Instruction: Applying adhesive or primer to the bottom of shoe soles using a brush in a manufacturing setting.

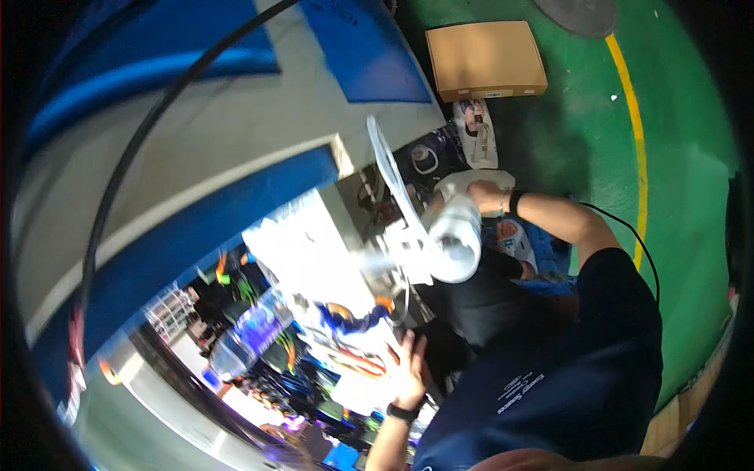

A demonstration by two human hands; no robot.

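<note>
My left hand (407, 375), with a black band at its wrist, reaches over the brightly lit bench with its fingers spread and nothing in them. Close to its fingertips lies a red-handled tool (357, 363), perhaps pliers. A blurred whitish cylinder (458, 239) on a pale arm hangs between my hands, near the camera. Beyond it, on the floor side, my right hand (488, 196) is at a white bag (499, 182); its fingers are partly hidden and blurred, so their hold does not show. A clear bottle with a purple label (250, 334) lies among the bench clutter.
A flat brown cardboard box (487, 59) rests on the green floor (683, 243), beside printed bags (476, 133). Glare washes out part of the bench. A grey and blue panel (236, 149) with a black cable (133, 157) fills the upper left.
</note>
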